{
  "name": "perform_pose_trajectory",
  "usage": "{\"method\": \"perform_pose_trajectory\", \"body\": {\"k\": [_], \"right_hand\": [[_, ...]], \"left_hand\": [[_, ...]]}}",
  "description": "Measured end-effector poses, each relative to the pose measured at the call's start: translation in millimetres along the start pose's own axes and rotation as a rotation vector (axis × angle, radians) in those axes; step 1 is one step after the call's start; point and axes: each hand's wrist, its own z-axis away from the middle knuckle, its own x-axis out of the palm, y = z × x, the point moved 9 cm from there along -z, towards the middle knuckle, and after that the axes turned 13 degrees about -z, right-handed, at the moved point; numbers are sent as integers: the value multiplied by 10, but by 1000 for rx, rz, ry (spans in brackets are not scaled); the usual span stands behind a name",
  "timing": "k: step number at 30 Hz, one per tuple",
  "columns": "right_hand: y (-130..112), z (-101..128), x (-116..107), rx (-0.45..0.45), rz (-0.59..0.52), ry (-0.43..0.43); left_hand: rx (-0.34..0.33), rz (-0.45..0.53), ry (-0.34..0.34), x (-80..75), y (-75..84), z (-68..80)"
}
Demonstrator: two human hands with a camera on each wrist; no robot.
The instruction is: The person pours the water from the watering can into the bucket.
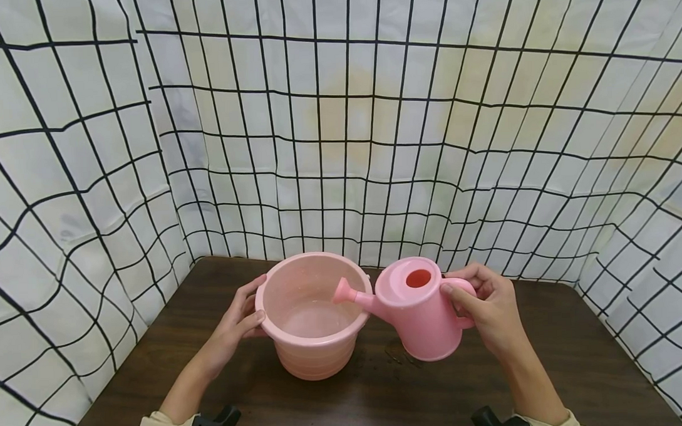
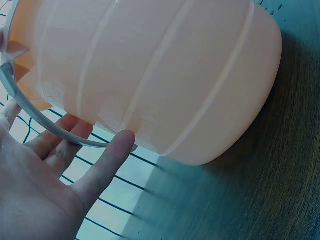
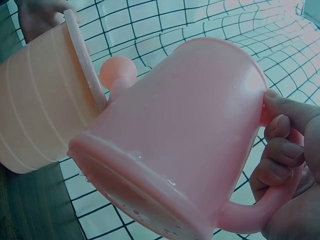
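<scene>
We hold pink watering can by handle, right hand curled round it, can tilted, lifted off counter, spout over bucket rim. Pink bucket sits just left of can; left hand steadies its side, fingers fairly straight against wall, thumb on rim. We judge pouring step in hand; next move calls for steeper tilt, spout kept inside rim. Little water visible in bucket. Dark wood counter beneath bucket; white black-grid curtain behind bucket and on both sides.
</scene>
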Motion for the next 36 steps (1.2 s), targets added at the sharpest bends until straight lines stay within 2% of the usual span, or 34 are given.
{"method": "perform_pose_trajectory", "body": {"k": [29, 36], "right_hand": [[-68, -11, 60, -92, -65, -121], [-85, 7, 54, -114, -57, -95]], "left_hand": [[6, 1, -1, 0, 12, 4], [1, -4, 1, 3, 5, 3]]}}
